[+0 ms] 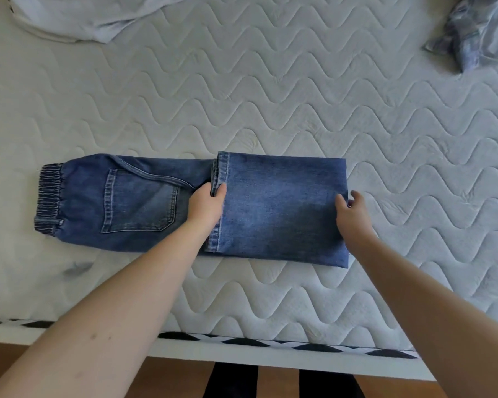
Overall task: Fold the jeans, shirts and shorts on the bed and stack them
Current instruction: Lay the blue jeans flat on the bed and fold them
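Blue jeans (276, 208) lie flat across the quilted white mattress (270, 90), the elastic waistband at the left and the back pocket facing up. The legs are folded back over themselves, so the hems lie near the middle. My left hand (206, 205) pinches the hem edge there, thumb on top of the denim. My right hand (352, 212) grips the folded edge at the jeans' right end, its fingers curled round the fold. A crumpled white garment (78, 15) lies at the far left. A grey-blue patterned garment (472, 30) is bunched at the far right.
The mattress's near edge (270, 343) has a black-and-white trim. Below it are a wooden floor (167, 380) and a dark striped rug (279, 382). Bare mattress stretches behind the jeans and to their right.
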The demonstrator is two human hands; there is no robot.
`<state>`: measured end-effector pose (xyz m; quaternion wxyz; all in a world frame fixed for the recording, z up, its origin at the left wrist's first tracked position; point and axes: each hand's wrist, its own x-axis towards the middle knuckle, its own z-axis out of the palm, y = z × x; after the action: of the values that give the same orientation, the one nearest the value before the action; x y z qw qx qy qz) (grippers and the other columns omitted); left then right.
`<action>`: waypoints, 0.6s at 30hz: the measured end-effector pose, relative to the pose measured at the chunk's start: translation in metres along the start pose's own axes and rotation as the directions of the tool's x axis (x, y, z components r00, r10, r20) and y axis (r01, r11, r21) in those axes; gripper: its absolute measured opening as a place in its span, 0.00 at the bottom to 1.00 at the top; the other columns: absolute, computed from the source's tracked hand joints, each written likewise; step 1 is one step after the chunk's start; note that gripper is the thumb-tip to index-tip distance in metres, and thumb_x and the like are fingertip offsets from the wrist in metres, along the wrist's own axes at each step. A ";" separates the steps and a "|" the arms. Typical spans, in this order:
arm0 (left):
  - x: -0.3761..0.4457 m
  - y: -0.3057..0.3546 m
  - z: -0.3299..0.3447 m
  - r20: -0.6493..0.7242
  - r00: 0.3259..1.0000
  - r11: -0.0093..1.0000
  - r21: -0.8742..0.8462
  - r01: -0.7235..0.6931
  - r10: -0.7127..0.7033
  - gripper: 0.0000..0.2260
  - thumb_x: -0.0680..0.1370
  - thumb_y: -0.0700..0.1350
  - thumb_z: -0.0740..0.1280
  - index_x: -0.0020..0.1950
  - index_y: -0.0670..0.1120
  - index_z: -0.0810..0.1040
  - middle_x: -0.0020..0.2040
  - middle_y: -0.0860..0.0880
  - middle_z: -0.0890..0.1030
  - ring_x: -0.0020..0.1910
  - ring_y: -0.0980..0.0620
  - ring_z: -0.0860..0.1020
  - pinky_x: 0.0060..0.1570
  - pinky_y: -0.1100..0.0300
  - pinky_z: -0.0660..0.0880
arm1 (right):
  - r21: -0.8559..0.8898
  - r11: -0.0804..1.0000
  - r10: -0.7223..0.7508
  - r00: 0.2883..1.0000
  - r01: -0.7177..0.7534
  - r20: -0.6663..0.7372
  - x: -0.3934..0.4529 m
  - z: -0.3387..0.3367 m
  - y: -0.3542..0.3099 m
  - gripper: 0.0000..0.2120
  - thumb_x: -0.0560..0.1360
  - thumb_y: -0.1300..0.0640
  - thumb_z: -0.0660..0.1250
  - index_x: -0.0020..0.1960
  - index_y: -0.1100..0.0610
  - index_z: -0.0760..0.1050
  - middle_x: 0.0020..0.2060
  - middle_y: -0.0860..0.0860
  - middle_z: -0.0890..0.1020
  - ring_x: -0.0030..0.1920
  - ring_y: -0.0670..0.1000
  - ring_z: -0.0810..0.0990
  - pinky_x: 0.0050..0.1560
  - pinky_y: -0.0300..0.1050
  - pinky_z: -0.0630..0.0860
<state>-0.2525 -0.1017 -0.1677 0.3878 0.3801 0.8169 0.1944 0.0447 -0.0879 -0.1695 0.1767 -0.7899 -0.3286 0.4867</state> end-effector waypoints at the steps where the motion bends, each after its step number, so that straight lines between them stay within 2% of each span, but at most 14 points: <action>1: -0.002 0.000 -0.002 -0.019 0.999 0.999 0.018 -0.032 0.033 0.13 0.81 0.53 0.61 0.47 0.45 0.76 0.41 0.53 0.77 0.42 0.51 0.76 0.35 0.62 0.67 | -0.016 1.000 0.011 1.000 -0.011 0.003 0.000 0.000 -0.001 0.28 0.81 0.44 0.56 0.78 0.52 0.55 0.74 0.52 0.67 0.71 0.56 0.68 0.68 0.54 0.65; 4: -0.006 -0.008 -0.007 -0.053 0.997 0.997 0.054 -0.053 0.056 0.14 0.81 0.52 0.61 0.45 0.42 0.75 0.38 0.51 0.76 0.38 0.51 0.75 0.32 0.62 0.66 | -0.096 0.995 -0.007 1.000 0.007 -0.003 -0.002 0.003 -0.002 0.28 0.81 0.45 0.57 0.78 0.52 0.57 0.73 0.53 0.66 0.70 0.57 0.68 0.70 0.59 0.66; 6: -0.008 -0.014 -0.009 -0.070 0.997 0.992 0.124 -0.029 0.038 0.12 0.81 0.51 0.63 0.47 0.42 0.74 0.39 0.50 0.76 0.40 0.48 0.75 0.34 0.56 0.67 | -0.184 0.982 -0.044 0.999 0.040 -0.017 -0.004 0.004 -0.001 0.27 0.80 0.46 0.58 0.77 0.53 0.59 0.72 0.53 0.66 0.69 0.58 0.68 0.69 0.61 0.66; 8: -0.010 -0.017 -0.013 -0.145 0.987 0.984 0.171 -0.040 0.065 0.09 0.78 0.47 0.67 0.51 0.43 0.73 0.45 0.48 0.77 0.43 0.47 0.75 0.41 0.54 0.71 | -0.250 0.965 -0.083 0.996 0.074 -0.024 -0.003 0.005 0.002 0.27 0.80 0.46 0.59 0.76 0.54 0.61 0.70 0.54 0.67 0.68 0.58 0.69 0.69 0.61 0.67; 10: -0.010 -0.015 -0.019 -0.277 0.932 0.960 0.219 -0.176 0.234 0.12 0.73 0.41 0.71 0.54 0.42 0.72 0.50 0.45 0.75 0.47 0.46 0.75 0.47 0.53 0.73 | -0.242 0.968 -0.078 0.997 0.074 -0.009 0.000 0.005 0.003 0.27 0.80 0.46 0.60 0.75 0.54 0.62 0.69 0.54 0.69 0.66 0.58 0.71 0.66 0.59 0.70; 12: -0.004 -0.012 -0.023 -0.299 0.802 0.828 0.410 -0.382 0.518 0.16 0.72 0.39 0.70 0.58 0.42 0.73 0.55 0.42 0.75 0.54 0.43 0.75 0.53 0.51 0.72 | -0.176 0.984 -0.040 0.999 0.042 0.011 0.004 0.005 0.004 0.26 0.80 0.47 0.62 0.74 0.54 0.64 0.66 0.53 0.73 0.60 0.56 0.75 0.57 0.53 0.74; 13: 0.001 -0.011 -0.023 -0.225 0.744 0.723 0.521 -0.454 0.629 0.19 0.73 0.42 0.68 0.63 0.42 0.73 0.60 0.41 0.75 0.59 0.42 0.74 0.58 0.49 0.71 | -0.154 0.988 -0.019 1.000 0.021 0.015 0.006 0.004 0.003 0.25 0.79 0.47 0.63 0.73 0.54 0.65 0.64 0.53 0.75 0.56 0.55 0.76 0.53 0.51 0.73; 14: 0.006 -0.011 -0.021 -0.108 0.718 0.616 0.609 -0.499 0.688 0.22 0.75 0.45 0.65 0.68 0.42 0.70 0.66 0.41 0.73 0.66 0.42 0.71 0.66 0.47 0.68 | -0.157 0.988 -0.002 1.000 0.004 0.016 0.008 0.003 0.002 0.24 0.79 0.47 0.64 0.71 0.55 0.67 0.62 0.54 0.77 0.53 0.54 0.76 0.52 0.50 0.73; 16: 0.015 -0.015 -0.016 0.136 0.758 0.474 0.707 -0.525 0.638 0.28 0.80 0.53 0.56 0.79 0.44 0.58 0.79 0.43 0.58 0.77 0.44 0.56 0.76 0.46 0.52 | -0.215 0.976 0.020 0.999 -0.013 0.030 0.013 0.000 0.002 0.24 0.77 0.45 0.66 0.68 0.57 0.70 0.57 0.54 0.79 0.52 0.56 0.77 0.53 0.52 0.75; 18: 0.025 -0.026 -0.009 0.268 0.837 0.442 0.750 -0.492 0.477 0.31 0.82 0.59 0.49 0.81 0.47 0.43 0.81 0.48 0.41 0.79 0.48 0.45 0.76 0.49 0.41 | -0.254 0.967 0.049 0.995 -0.025 0.088 0.015 -0.005 0.003 0.23 0.75 0.41 0.67 0.64 0.55 0.72 0.51 0.51 0.80 0.49 0.53 0.78 0.50 0.51 0.75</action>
<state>-0.2818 -0.0996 -0.1904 0.1116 0.7298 0.6683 -0.0906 0.0547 -0.0792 -0.1788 0.0500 -0.7882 -0.3811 0.4807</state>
